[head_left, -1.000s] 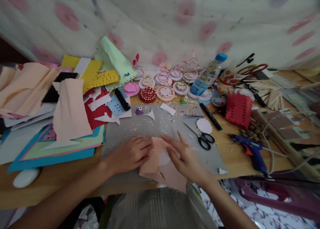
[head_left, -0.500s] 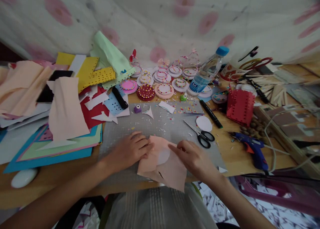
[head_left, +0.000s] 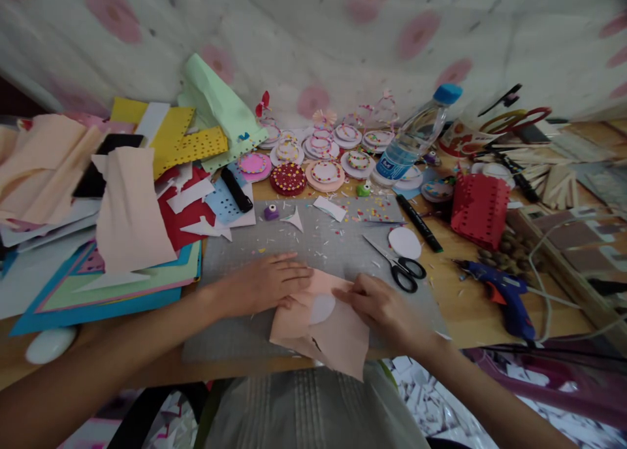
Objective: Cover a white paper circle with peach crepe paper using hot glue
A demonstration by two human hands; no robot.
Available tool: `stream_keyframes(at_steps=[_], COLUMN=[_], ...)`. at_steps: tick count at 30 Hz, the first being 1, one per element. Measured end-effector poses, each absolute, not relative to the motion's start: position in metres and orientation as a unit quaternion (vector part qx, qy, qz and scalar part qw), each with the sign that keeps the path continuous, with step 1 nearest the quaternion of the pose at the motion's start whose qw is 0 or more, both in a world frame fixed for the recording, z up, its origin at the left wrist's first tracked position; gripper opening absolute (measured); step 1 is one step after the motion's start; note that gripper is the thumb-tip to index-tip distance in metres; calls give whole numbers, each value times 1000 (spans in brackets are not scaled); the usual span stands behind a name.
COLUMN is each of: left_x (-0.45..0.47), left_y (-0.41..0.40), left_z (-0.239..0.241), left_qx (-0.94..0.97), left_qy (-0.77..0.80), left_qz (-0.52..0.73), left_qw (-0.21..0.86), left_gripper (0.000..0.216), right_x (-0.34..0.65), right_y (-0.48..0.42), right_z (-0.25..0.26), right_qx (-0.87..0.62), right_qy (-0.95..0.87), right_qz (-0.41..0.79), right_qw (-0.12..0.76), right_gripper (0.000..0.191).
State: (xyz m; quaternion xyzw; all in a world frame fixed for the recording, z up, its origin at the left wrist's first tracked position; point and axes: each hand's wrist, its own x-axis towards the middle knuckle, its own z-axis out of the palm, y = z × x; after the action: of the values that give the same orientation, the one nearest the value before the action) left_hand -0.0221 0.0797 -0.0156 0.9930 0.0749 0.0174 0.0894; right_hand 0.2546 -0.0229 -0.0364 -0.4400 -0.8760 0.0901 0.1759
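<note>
A sheet of peach paper (head_left: 337,341) lies on the grey cutting mat (head_left: 235,240) at the front edge, its lower part reaching over the edge. On it is a white paper circle (head_left: 322,310). My left hand (head_left: 267,282) rests flat, fingers stretched out, over the sheet's upper left corner. My right hand (head_left: 379,304) is closed at the right side, fingertips on the peach paper beside the circle; the thumb is partly hidden. Scissors (head_left: 399,263) with black handles lie beyond my right hand, next to another white paper circle (head_left: 404,242).
Several decorated paper discs (head_left: 288,178) and a water bottle (head_left: 409,138) stand at the back. Paper sheets (head_left: 132,214) are piled on the left. A black marker (head_left: 420,223), a blue glue gun (head_left: 499,292) and a red punched paper piece (head_left: 480,207) are on the right.
My left hand has slid slightly right and its fingers have straightened over the paper. The right index finger has drawn in. The whole view has shifted a little.
</note>
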Motion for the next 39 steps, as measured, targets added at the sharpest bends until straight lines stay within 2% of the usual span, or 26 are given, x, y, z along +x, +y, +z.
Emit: stream_keyframes(at_steps=[8, 11, 15, 19, 32, 35, 39], left_x=[-17, -18, -19, -20, -20, -19, -18], left_y=[81, 78, 77, 74, 66, 68, 78], left_z=[-10, -11, -10, -10, -10, -4, 5], left_qx=[989, 982, 973, 967, 975, 973, 957], left_qy=[44, 48, 59, 65, 77, 74, 78], left_qz=[-40, -58, -62, -67, -51, -67, -92], left_qw=[136, 171, 214, 236, 202, 207, 263], left_gripper=[47, 51, 56, 64, 63, 65, 62], right_x=[254, 245, 232, 230, 229, 239, 244], right_y=[-23, -26, -32, -33, -26, -29, -60], right_z=[-22, -11, -9, -9, -6, -2, -1], right_qx=[-438, -411, -394, -410, -401, -401, -399], right_qy=[-871, -881, -896, -885, -878, -867, -861], right_qz=[125, 130, 166, 205, 218, 221, 157], right_qw=[184, 195, 121, 78, 146, 198, 272], right_gripper=[31, 42, 64, 65, 54, 53, 46])
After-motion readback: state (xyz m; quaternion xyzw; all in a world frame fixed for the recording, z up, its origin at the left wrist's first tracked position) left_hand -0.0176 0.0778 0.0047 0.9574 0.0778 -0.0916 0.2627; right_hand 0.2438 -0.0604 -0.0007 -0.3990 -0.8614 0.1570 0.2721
